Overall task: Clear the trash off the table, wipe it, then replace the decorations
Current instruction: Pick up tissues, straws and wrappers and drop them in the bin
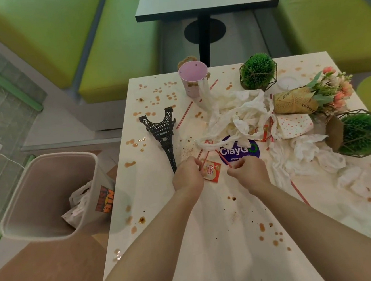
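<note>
Now 2 hands (218, 173), 1 sachet (211, 172), 2 plants (257, 71)

— State of the surface?
— The white rectangular table (166, 223) is spattered with brown drops. Just beyond the left hand (187, 176) lies a small orange creamer sachet (211, 172), flat; thin red-and-white striped straws (184, 115) lie scattered further out. Beyond the right hand (248, 174) sits a heap of crumpled white tissue (241, 108), with more crumpled tissue to its right.
— Decorations?
— A black metal Eiffel Tower model (164, 134) lies on its side, tip beside the left hand. Far ahead: a pink paper cup (192, 77), upright. Right of the right hand: two green ball plants in wire frames (257, 71), and a paper-wrapped pink flower bouquet (313, 98) lying on its side.
</note>
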`<state>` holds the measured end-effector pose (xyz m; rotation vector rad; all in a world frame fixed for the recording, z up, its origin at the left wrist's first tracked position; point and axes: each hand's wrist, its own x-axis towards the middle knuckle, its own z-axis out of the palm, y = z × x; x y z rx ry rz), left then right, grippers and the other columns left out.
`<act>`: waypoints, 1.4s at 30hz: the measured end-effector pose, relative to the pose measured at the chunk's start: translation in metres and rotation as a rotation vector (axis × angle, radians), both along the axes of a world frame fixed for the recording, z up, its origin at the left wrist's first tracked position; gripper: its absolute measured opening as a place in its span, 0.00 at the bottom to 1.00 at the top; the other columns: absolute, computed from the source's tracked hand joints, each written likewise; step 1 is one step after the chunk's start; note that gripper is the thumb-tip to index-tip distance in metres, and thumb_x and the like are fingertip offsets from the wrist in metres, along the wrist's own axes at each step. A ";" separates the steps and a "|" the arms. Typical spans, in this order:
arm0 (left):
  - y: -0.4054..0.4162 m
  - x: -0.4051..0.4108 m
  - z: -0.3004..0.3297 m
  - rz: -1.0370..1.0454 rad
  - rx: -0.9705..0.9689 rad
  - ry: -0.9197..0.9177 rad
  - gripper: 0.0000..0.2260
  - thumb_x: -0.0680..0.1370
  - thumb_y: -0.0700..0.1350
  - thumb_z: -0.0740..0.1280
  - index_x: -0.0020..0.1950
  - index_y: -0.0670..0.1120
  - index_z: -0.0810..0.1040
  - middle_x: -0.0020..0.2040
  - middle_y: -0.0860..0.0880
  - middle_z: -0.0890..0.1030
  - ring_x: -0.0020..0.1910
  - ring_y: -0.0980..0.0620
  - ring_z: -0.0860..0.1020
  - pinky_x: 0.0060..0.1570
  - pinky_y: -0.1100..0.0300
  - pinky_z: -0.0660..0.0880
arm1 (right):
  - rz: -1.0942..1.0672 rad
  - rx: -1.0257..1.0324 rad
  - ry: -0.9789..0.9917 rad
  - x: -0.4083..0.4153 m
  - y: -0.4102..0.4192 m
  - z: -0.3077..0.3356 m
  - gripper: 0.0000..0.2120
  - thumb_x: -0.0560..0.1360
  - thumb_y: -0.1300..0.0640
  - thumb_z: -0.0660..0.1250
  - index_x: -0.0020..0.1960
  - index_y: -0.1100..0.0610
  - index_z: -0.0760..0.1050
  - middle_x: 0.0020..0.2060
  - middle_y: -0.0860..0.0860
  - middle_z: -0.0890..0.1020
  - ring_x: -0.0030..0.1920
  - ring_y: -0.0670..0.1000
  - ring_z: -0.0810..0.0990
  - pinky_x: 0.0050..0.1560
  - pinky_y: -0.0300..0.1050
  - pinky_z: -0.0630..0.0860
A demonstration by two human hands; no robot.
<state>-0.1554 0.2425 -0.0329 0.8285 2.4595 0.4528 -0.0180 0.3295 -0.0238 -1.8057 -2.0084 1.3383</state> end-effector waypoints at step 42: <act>-0.272 -0.186 0.101 0.341 0.134 0.011 0.09 0.78 0.56 0.67 0.53 0.53 0.80 0.49 0.51 0.83 0.48 0.50 0.81 0.47 0.55 0.78 | 0.442 -0.020 0.275 -0.228 -0.240 0.094 0.10 0.75 0.53 0.72 0.54 0.56 0.82 0.45 0.49 0.81 0.47 0.50 0.81 0.45 0.44 0.82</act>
